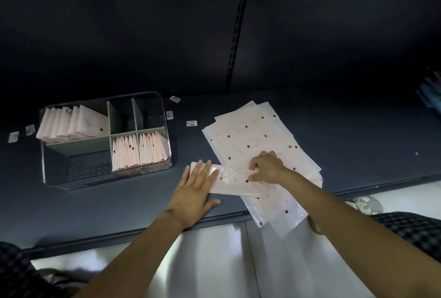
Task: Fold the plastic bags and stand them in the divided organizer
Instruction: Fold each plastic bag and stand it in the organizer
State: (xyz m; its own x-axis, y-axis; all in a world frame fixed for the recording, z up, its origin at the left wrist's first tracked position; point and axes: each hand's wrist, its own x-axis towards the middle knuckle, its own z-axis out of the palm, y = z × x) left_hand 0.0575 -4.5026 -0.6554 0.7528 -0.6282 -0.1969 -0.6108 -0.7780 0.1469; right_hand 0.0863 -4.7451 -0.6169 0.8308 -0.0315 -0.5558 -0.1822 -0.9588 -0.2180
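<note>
A pale pink plastic bag with dark red dots, folded into a long strip (232,182), lies across the near end of a stack of flat dotted bags (253,138). My left hand (194,190) presses flat on the strip's left end with straight fingers. My right hand (266,167) pinches the strip's right part, fingers curled on its edge. The clear divided organizer (167,154) stands to the left. Folded bags stand in its back-left compartment (71,122) and in two front-right compartments (138,148).
The dark shelf surface (358,145) carries small white labels (191,123) between organizer and stack. The stack overhangs the shelf's front edge (226,216). A slotted upright (237,28) runs up the dark back wall. Coloured items (432,90) sit at far right.
</note>
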